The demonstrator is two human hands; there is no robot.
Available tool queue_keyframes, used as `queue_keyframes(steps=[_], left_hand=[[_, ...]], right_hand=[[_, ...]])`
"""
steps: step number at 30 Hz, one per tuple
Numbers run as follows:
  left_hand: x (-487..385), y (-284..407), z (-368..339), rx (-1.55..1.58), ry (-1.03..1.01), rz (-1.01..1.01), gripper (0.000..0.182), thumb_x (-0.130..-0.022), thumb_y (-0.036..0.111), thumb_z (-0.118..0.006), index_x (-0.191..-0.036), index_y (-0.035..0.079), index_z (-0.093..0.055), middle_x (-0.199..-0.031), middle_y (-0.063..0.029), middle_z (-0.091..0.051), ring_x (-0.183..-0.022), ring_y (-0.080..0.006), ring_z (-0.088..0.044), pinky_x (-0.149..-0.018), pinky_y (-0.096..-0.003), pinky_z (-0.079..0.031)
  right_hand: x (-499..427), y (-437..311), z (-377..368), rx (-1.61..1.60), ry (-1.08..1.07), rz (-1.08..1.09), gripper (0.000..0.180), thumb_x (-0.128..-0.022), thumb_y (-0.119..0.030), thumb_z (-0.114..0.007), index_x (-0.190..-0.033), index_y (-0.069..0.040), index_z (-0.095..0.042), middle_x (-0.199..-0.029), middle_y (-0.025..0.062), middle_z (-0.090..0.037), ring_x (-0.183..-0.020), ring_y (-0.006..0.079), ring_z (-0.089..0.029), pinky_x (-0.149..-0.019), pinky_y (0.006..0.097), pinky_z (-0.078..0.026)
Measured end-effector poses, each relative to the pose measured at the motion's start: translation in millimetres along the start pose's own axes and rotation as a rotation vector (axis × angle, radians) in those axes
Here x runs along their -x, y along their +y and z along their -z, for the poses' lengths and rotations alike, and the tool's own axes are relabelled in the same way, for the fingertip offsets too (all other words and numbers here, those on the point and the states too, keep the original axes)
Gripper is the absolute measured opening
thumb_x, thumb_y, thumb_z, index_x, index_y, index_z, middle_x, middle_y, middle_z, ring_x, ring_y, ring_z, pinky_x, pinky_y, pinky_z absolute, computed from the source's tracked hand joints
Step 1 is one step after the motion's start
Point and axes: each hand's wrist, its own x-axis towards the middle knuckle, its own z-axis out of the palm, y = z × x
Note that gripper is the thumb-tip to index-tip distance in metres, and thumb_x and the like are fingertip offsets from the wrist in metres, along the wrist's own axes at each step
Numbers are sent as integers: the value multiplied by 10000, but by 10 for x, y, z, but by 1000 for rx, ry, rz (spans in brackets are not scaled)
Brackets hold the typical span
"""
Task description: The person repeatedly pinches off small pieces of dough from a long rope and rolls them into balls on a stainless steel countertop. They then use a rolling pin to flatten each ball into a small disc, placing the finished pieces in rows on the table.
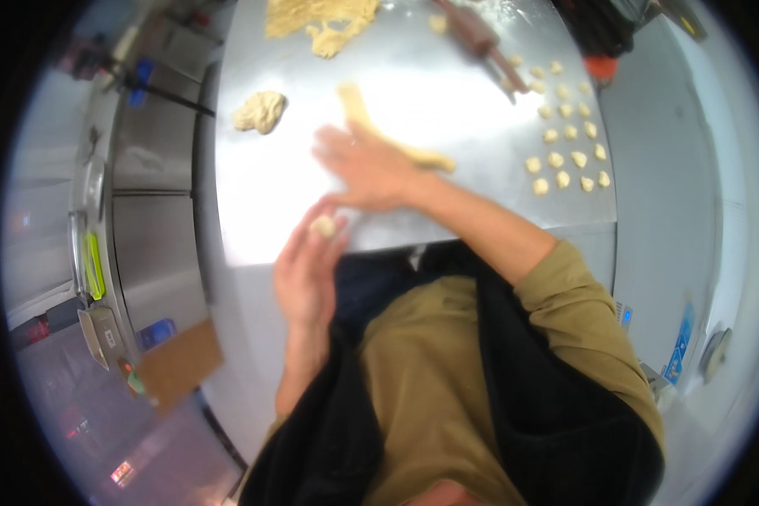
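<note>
A small dough ball (322, 226) sits at the fingers of my left hand (305, 278), held near the table's front edge. Blurred by motion, my right hand (376, 167) is spread just beyond it, with its thumb close to the left fingertips. I see nothing held in the right hand. A long dough strip (427, 157) lies on the metal table (379, 231) and runs partly behind that hand; whether they touch I cannot tell. To the left rests a larger dough lump (259, 112).
Several small dough pieces (555, 160) stand in rows along the table's right side. A rolling pin (477, 35) lies at the far right, with a torn dough sheet (329, 22) at the far left. Steel cabinets (158, 234) line the left; a cardboard piece (180, 367) juts out there.
</note>
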Motion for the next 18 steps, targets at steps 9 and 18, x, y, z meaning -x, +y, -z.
queue_keyframes(steps=[9, 18], left_hand=[[50, 139, 34, -39, 96, -36, 355, -1050, 64, -622, -1377, -70, -585, -1225, -208, -709, -1092, -268, -731, -928, -326, -636], [-180, -121, 1, -13, 45, 147, 406, -1043, 85, -643, -1401, -82, -548, -1290, -209, -673, -1179, -290, -696, -1028, -351, -596]], right_hand=[[323, 10, 425, -218, -257, -185, 754, -958, -421, -684, -1490, 55, -441, -1567, 253, -445, -1450, 401, -431, -1188, 470, -407], [564, 665, 428, -138, 65, -461, 763, -1060, -495, -511, -1604, 7, -326, -1669, 228, -332, -1570, 364, -275, -1291, 439, -221]])
